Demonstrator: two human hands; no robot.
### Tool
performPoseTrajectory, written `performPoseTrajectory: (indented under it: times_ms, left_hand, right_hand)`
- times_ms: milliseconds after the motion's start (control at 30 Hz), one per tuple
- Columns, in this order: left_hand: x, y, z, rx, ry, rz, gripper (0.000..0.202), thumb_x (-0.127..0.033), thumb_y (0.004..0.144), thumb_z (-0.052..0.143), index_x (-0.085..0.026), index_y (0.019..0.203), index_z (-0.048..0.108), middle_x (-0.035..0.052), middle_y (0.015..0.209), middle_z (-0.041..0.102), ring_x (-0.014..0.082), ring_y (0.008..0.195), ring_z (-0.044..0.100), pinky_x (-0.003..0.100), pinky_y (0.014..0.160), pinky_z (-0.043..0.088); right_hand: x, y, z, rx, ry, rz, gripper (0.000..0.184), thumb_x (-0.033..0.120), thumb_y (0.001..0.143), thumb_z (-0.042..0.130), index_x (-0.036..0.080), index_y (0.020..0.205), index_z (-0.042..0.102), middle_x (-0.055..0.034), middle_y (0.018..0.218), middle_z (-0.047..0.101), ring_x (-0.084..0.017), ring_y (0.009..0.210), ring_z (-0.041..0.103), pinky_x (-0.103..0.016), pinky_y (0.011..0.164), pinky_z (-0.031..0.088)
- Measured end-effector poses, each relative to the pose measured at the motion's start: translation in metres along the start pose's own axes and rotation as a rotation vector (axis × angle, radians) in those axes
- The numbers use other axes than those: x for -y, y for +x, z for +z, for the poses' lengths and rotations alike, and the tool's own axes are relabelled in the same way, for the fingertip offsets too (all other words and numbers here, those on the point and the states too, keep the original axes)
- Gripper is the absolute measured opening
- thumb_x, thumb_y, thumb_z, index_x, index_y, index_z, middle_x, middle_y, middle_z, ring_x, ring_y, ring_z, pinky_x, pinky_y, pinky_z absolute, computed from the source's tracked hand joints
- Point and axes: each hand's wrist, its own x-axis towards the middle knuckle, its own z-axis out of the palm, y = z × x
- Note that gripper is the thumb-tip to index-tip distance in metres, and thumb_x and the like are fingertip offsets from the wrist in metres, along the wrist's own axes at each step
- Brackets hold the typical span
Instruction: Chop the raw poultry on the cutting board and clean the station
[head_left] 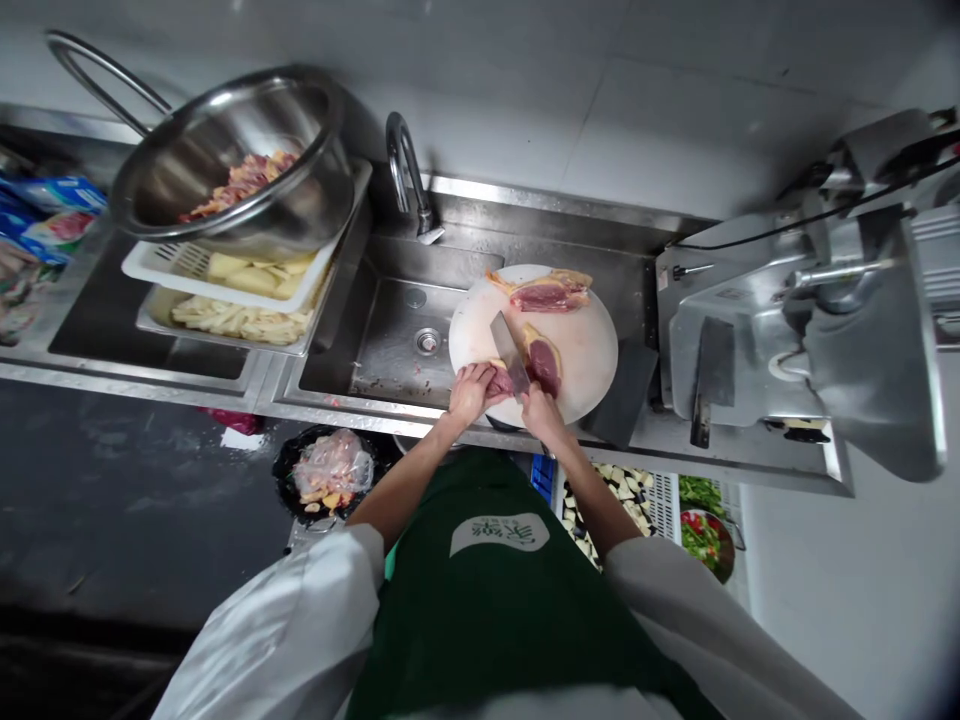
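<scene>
The left grip (471,390) presses down on a small raw meat piece (498,381) on the round cutting board (592,350) over the sink (390,340). The right grip (541,412) is clenched on the cleaver (510,352), whose blade is on that piece. Cutting looks partway done: the bowl (300,205) holds chopped meat, while two larger pieces (551,293) wait on the board. The apron logo (499,533) is unreadable.
</scene>
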Motion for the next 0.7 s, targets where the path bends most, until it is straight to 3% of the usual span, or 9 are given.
performPoseTrajectory:
  times_ms: [100,167,233,367,467,700]
  left_hand:
    - [-0.003,-0.004,0.004,0.022,0.024,0.018,0.049,-0.055,0.091,0.074,-0.019,0.125,0.073,0.0155,0.128,0.069,0.0343,0.118,0.057,0.048,0.106,0.042]
    - [-0.007,-0.009,0.008,-0.023,0.017,-0.006,0.047,-0.053,0.094,0.071,-0.019,0.125,0.073,0.0161,0.130,0.067,0.0335,0.118,0.057,0.047,0.105,0.043]
    - [-0.009,-0.014,0.012,-0.068,-0.006,-0.017,0.042,-0.050,0.098,0.065,-0.019,0.126,0.074,0.0161,0.133,0.065,0.0324,0.119,0.056,0.046,0.104,0.044]
    - [-0.008,-0.015,0.015,-0.041,-0.014,0.028,0.035,-0.045,0.102,0.060,-0.024,0.124,0.077,0.0145,0.132,0.064,0.0324,0.118,0.053,0.048,0.104,0.043]
    - [-0.006,-0.008,0.014,-0.041,0.002,0.006,0.033,-0.043,0.104,0.056,-0.026,0.121,0.079,0.0142,0.133,0.064,0.0328,0.120,0.053,0.048,0.103,0.043]
    - [-0.009,0.005,0.020,-0.025,-0.035,-0.034,0.030,-0.041,0.103,0.057,-0.025,0.112,0.081,0.0149,0.129,0.065,0.0340,0.119,0.053,0.049,0.100,0.045]
  right_hand:
    - [-0.014,-0.014,0.010,-0.017,0.031,0.037,0.029,0.026,0.111,0.041,0.012,0.135,0.049,-0.0210,0.124,0.073,-0.027,0.116,0.072,-0.028,0.084,0.047]
    - [-0.014,-0.018,0.015,-0.029,0.046,0.053,0.029,0.026,0.111,0.042,0.012,0.135,0.048,-0.0210,0.124,0.073,-0.027,0.116,0.072,-0.027,0.084,0.048]
    - [-0.005,-0.014,0.017,-0.055,0.055,0.052,0.029,0.026,0.111,0.040,0.011,0.134,0.048,-0.0217,0.124,0.073,-0.027,0.118,0.071,-0.028,0.087,0.048]
    - [0.017,0.011,0.009,-0.108,0.032,0.035,0.033,0.024,0.112,0.034,0.008,0.137,0.047,-0.0243,0.127,0.071,-0.028,0.120,0.071,-0.031,0.094,0.050]
    - [0.013,0.015,0.002,-0.090,0.026,0.006,0.033,0.022,0.110,0.036,0.009,0.139,0.047,-0.0241,0.127,0.072,-0.029,0.120,0.071,-0.032,0.095,0.050]
    - [-0.027,-0.047,0.020,0.030,-0.049,0.058,0.033,0.024,0.110,0.038,0.010,0.137,0.051,-0.0216,0.117,0.074,-0.029,0.111,0.073,-0.032,0.090,0.051]
